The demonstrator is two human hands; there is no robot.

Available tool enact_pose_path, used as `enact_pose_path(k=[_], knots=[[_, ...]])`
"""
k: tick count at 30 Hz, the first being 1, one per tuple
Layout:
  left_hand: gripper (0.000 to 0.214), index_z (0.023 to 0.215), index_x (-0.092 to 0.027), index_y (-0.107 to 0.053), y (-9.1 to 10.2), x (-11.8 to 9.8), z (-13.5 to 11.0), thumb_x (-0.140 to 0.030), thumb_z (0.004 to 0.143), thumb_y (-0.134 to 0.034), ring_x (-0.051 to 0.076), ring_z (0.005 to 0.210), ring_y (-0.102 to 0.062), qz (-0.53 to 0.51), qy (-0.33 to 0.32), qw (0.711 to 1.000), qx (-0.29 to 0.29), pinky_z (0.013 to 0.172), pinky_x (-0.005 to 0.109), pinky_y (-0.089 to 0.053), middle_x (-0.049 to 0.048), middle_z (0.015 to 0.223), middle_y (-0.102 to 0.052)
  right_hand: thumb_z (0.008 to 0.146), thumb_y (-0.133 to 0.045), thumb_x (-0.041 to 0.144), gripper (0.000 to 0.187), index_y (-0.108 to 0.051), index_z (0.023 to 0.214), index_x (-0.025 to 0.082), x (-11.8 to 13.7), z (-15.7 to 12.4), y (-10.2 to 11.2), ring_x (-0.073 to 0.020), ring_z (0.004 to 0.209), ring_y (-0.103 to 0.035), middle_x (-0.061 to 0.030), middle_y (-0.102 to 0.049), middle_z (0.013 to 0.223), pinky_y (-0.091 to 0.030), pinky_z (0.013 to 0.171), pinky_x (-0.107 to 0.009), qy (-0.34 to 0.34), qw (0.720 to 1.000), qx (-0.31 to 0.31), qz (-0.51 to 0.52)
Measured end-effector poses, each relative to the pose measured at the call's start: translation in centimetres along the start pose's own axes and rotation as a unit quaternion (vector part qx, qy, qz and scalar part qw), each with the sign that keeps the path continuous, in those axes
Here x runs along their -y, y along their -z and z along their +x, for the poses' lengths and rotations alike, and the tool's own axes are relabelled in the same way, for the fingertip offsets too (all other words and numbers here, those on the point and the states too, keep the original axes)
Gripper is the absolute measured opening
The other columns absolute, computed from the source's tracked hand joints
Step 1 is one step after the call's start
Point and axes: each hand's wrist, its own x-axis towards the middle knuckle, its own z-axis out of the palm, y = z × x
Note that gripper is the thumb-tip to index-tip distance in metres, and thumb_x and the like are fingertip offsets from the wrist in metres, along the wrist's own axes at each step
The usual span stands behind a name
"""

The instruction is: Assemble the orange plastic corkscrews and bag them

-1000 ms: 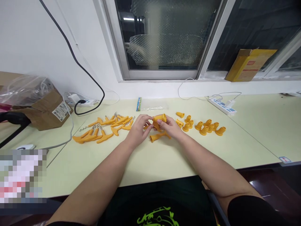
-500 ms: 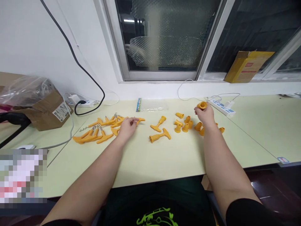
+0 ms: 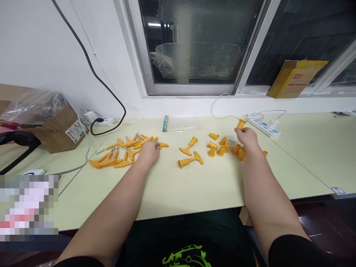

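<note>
left hand (image 3: 148, 152) curled on yellow handles (image 3: 124, 164), grip unclear | right hand (image 3: 247, 137) pinched yellow cup (image 3: 241, 124) | between hands: two joined pieces (image 3: 190, 159) | beside right hand: more cups (image 3: 220, 150)

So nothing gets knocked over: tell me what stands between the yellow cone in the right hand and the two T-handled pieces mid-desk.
A cluster of small yellow cones stands on the desk in that path, just left of the right hand and its yellow cone, before the T-handled pieces.

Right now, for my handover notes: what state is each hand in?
Left hand: at an orange T-handled piece; cannot tell whether it grips it.
Right hand: closed, holding an orange flared cap.
</note>
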Motion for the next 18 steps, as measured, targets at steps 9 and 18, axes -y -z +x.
enact_pose_path(k=[9, 18], knots=[[0.030, 0.108, -0.018, -0.075, 1.0, -1.2, -0.9, -0.021, 0.091, -0.050, 0.029, 0.105, -0.065, -0.044, -0.084, 0.995, -0.018, 0.099, 0.046, -0.052, 0.0124, 0.105, -0.068, 0.075, -0.068, 0.032, 0.013, -0.067, 0.075, 0.019, 1.4, -1.0, 1.1, -0.0237, 0.062, -0.061, -0.0092, -0.066, 0.067, -0.048, 0.060, -0.035, -0.098, 0.986, 0.118, -0.067], [0.050, 0.148, -0.031, -0.055, -1.3, -5.0, -2.4, -0.025, 0.101, -0.040, 0.025, 0.146, -0.041, -0.081, -0.297, 0.943, 0.124, 0.124, 0.046, -0.033, 0.0040, 0.156, -0.050, 0.074, -0.068, 0.028, 0.011, -0.066, 0.082, 0.022, 1.2, -1.0, 0.3, -0.0208, 0.068, -0.059, -0.0055, -0.068, 0.080, -0.044, 0.062, -0.032, -0.073, 0.991, 0.089, -0.066]])
